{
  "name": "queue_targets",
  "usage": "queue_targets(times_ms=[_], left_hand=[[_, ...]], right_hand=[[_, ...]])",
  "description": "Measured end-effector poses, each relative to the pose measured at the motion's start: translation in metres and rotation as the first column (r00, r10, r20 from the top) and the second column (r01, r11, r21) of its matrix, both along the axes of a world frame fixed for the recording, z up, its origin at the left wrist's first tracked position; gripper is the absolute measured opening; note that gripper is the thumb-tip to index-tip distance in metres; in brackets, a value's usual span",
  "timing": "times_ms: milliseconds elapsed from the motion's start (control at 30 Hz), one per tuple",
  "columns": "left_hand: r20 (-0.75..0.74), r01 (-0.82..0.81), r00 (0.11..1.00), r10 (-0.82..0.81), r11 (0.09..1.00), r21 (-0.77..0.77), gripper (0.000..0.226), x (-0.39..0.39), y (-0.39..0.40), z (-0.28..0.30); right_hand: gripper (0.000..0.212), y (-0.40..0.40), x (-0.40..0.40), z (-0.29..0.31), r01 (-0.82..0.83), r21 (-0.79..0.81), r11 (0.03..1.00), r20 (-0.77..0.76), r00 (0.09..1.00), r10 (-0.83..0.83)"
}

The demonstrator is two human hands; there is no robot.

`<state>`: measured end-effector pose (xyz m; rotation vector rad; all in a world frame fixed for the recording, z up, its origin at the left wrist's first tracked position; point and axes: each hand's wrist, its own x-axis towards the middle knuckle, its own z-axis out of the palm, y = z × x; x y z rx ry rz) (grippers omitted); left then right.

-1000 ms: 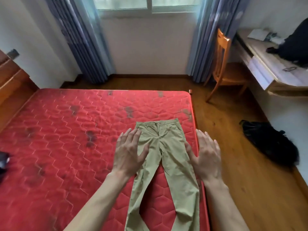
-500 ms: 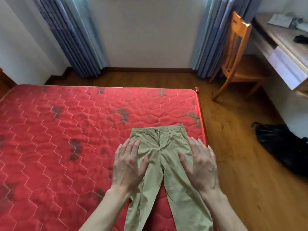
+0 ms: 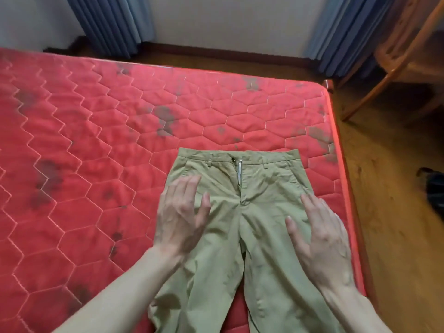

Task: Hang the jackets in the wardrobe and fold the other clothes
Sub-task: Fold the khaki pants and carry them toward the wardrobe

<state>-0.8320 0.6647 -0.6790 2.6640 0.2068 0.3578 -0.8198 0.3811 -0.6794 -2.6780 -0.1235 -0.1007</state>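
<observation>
The khaki trousers (image 3: pixel 242 212) lie flat on the red quilted mattress (image 3: pixel 96 152), front side up, close to the mattress's right edge. Their long axis runs straight away from the person: waistband at the far end, the two legs coming back toward the body and splitting apart on the way down, with a wedge of red showing between them. So the garment sits dead ahead, centred between the two arms, and neither arm has a real advantage in reach.

The left hand (image 3: pixel 180 219) is spread wide, fingers straight, over the left hip and upper thigh of the trousers, its outer edge reaching out past the fabric over the mattress. It is somewhat blurred, so whether the palm presses the cloth or hovers just above cannot be told. The right hand (image 3: pixel 319 239) mirrors it on the right thigh, fingers straight and together, thumb splayed toward the crotch seam, lying on or just over the cloth. Neither hand grips anything.

It looks like a smoothing pass before the fold; the likely next move is bringing one leg across onto the other along that long axis.
</observation>
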Motion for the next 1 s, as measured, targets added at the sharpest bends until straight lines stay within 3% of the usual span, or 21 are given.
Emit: queue_targets(times_ms=[100,233,333,700,867,1000], left_hand=[[-0.044,0.027,0.999,-0.024,0.998,0.052,0.052,0.017,0.007,-0.049],[-0.164,0.105,0.983,-0.080,0.983,0.148,0.055,0.024,0.018,-0.099],[-0.217,0.153,0.971,-0.103,0.962,0.227,0.058,0.029,0.031,-0.126],[-0.338,0.204,0.935,-0.109,0.944,0.261,0.077,0.067,0.057,-0.161],[-0.322,0.172,0.943,-0.080,0.948,0.269,0.077,0.091,0.063,-0.159],[-0.250,0.098,0.968,-0.032,0.962,0.256,0.072,0.110,0.067,-0.161]], right_hand=[[0.067,0.005,0.018,-0.052,0.007,-0.099,0.995,-0.050,0.999,-0.012],[0.078,0.012,0.054,-0.102,0.031,-0.262,0.965,-0.300,0.947,-0.112],[0.080,0.015,0.075,-0.132,0.033,-0.342,0.939,-0.359,0.919,-0.163],[0.071,0.021,0.129,-0.159,0.136,-0.338,0.931,-0.162,0.966,-0.200],[0.067,0.021,0.147,-0.161,0.266,-0.130,0.955,0.048,0.964,-0.262],[0.072,0.019,0.162,-0.163,0.448,-0.036,0.893,0.073,0.893,-0.445]])
